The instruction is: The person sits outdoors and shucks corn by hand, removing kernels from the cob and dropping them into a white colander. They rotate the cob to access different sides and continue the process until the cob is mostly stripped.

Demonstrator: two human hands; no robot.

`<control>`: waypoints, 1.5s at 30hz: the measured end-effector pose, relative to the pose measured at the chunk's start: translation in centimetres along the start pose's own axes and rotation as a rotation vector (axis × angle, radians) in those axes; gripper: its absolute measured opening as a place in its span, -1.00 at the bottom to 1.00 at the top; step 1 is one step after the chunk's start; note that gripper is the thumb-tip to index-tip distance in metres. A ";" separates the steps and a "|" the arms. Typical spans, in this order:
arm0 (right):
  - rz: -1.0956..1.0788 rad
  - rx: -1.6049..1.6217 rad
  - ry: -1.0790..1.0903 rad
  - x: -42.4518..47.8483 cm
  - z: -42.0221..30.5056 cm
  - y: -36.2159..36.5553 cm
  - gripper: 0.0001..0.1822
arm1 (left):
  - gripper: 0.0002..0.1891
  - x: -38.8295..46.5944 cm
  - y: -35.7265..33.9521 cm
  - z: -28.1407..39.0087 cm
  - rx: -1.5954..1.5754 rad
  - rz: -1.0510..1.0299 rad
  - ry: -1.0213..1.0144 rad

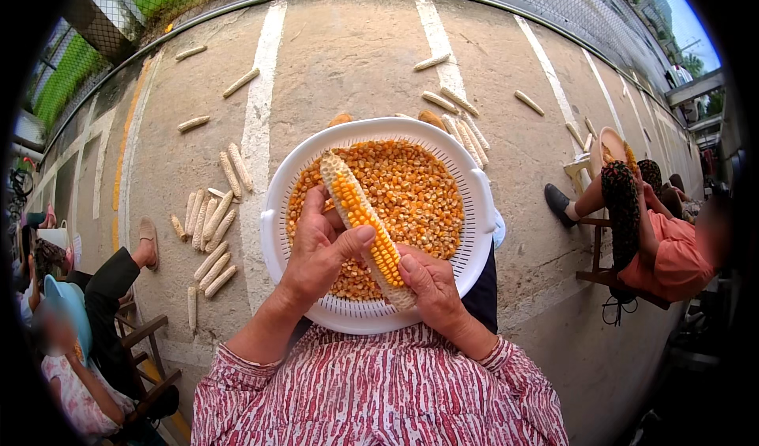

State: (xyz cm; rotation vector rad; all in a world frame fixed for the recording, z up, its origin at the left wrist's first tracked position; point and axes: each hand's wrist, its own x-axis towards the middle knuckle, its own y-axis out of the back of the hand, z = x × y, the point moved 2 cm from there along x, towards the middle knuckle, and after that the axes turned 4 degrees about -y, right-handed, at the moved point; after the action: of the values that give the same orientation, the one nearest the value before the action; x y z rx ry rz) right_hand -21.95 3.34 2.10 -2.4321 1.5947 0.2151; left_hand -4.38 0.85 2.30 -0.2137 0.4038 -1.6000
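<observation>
Both my hands hold one partly shelled corn cob (362,217) slantwise over a white slotted plastic basket (278,191). Rows of yellow kernels remain along the cob's middle, while its upper end and one side are bare. My left hand (320,238) grips it from the left, with the thumb lying on the kernels. Around the lower end close the fingers of my right hand (430,280). Loose orange corn kernels (409,179) fill much of the basket, which rests on my lap.
Bare corn cobs (214,217) lie in a group on the concrete at left, others (468,134) beyond the basket at right. One person sits on a wooden chair (599,274) at right with a bowl (611,140); another, in a blue hat (65,309), sits at left. A chain-link fence borders the far side.
</observation>
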 end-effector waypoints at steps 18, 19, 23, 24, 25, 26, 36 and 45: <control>0.123 -0.203 0.066 0.0 0.0 -0.2 -0.59 | -0.27 -0.2 -0.4 0.2 -0.003 -0.004 -0.027; 0.126 -0.228 0.084 0.1 0.0 -0.2 -0.60 | -0.27 -0.2 -0.4 0.2 -0.005 -0.001 -0.029; 0.113 -0.016 -0.042 0.1 0.5 -0.3 -0.61 | -0.27 -0.2 -0.5 0.3 -0.013 0.007 -0.038; 0.105 -0.021 -0.030 0.2 0.6 -0.2 -0.60 | -0.27 -0.2 -0.5 0.4 -0.013 0.008 -0.032; 0.097 -0.026 -0.018 0.3 0.8 0.0 -0.59 | -0.27 -0.2 -0.4 0.4 -0.013 0.010 -0.027; 0.089 -0.031 -0.006 0.3 1.0 0.2 -0.58 | -0.27 -0.3 -0.4 0.4 -0.012 0.011 -0.021; 0.048 0.119 -0.024 0.1 1.1 -0.2 -0.60 | -0.27 -0.2 -0.4 0.4 0.003 0.000 -0.053; 0.125 0.062 -0.034 0.0 1.0 -0.2 -0.62 | -0.25 -0.3 -0.7 0.4 -0.006 -0.003 -0.054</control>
State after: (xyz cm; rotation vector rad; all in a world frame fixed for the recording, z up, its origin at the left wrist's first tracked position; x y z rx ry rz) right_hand -21.75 3.74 1.14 -2.2735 1.7137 0.2229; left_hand -4.85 1.11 2.95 -0.2618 0.3661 -1.5929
